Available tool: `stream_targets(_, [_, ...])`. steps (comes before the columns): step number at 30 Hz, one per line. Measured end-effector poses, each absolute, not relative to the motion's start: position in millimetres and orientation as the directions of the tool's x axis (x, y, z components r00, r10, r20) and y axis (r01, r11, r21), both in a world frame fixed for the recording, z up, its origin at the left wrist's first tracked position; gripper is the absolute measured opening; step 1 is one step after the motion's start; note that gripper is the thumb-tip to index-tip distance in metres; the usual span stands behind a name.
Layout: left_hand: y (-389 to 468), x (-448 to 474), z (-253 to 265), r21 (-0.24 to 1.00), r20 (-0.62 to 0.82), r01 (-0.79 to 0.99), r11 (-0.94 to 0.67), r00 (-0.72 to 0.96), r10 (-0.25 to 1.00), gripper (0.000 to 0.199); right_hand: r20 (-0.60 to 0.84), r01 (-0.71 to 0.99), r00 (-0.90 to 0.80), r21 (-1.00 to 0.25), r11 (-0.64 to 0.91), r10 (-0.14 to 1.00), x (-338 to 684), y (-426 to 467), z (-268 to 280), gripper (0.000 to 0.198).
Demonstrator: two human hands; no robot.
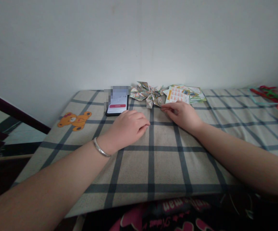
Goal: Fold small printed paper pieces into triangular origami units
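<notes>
My right grip [183, 115], narrow, its hold unclear, appears at the positioning step by the folded paper [150, 92] just beyond its left side, which calls for a light pinch; my left grip [129, 127] rests narrow.

My left hand [130, 126] lies on the checked tablecloth [167, 166], fingers drawn together, just in front of a phone [117, 102] with a lit screen and a red button on it. A silver bangle [100, 148] circles my left wrist. My right hand [183, 115] has its fingertips close together beside a folded paper star [150, 93]; I can't tell whether they touch it. Printed papers [177, 95] lie behind that hand. An orange bear [74, 121] decorates the cloth on the left, and red and green strips [273, 96] lie far right.
</notes>
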State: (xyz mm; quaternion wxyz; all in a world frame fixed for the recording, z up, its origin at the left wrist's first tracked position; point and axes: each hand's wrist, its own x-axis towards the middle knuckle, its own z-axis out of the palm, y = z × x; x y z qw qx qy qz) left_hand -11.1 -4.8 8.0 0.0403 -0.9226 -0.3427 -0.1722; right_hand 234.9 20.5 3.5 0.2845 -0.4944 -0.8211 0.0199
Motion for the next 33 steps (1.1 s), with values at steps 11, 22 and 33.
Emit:
stream_targets(11, [-4,-11,8,0.045,0.34,0.635,-0.772,0.716,0.609,0.019,0.603,0.852,-0.314,-0.161,0.498,0.733,241,20,7,0.03])
stream_targets(22, [-2,-12,6,0.061,0.341,0.613,-0.787,0.729,0.594,0.02,0.532,0.963,-0.259,0.076,0.259,0.806,252,25,9,0.029])
stream_targets(33, [-4,-13,7,0.078,0.325,0.613,-0.786,0.73,0.601,0.021,0.506,0.969,-0.248,0.127,0.212,0.826,257,27,11,0.029])
